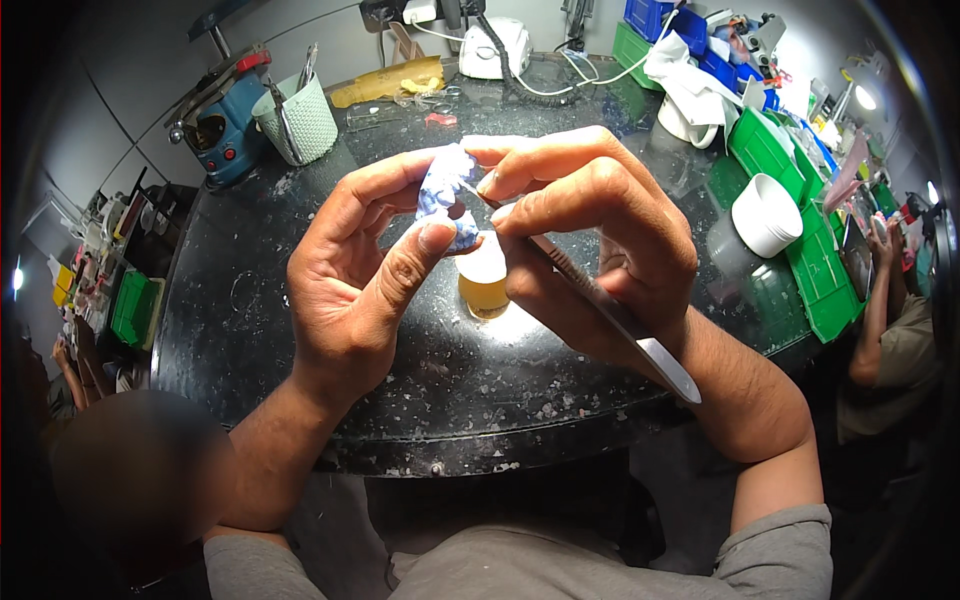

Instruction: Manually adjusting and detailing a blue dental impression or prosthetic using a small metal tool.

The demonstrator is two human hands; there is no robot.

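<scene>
My left hand (pixel 345 270) pinches a small blue-and-white piece shaped like a dental model (pixel 437 192) between thumb and fingers, raised above the bench. In my right hand (pixel 615 225) is a slim metal carving knife (pixel 605 305), gripped like a pen. Its thin tip meets or nearly meets the right side of the model, while the broad rounded blade end points down toward my right wrist. Behind and below the hands stands a small cup of amber liquid (pixel 484 290), partly covered by my right hand. Fingers of both hands come close together at the model's top.
The black speckled bench (pixel 400 420) curves around me. A blue machine (pixel 222 130) and pale green basket of tools (pixel 297 122) stand back left. A white device (pixel 495 48) is at the back. Green trays (pixel 815 270) and a white cup (pixel 767 215) sit right. Other people work at both sides.
</scene>
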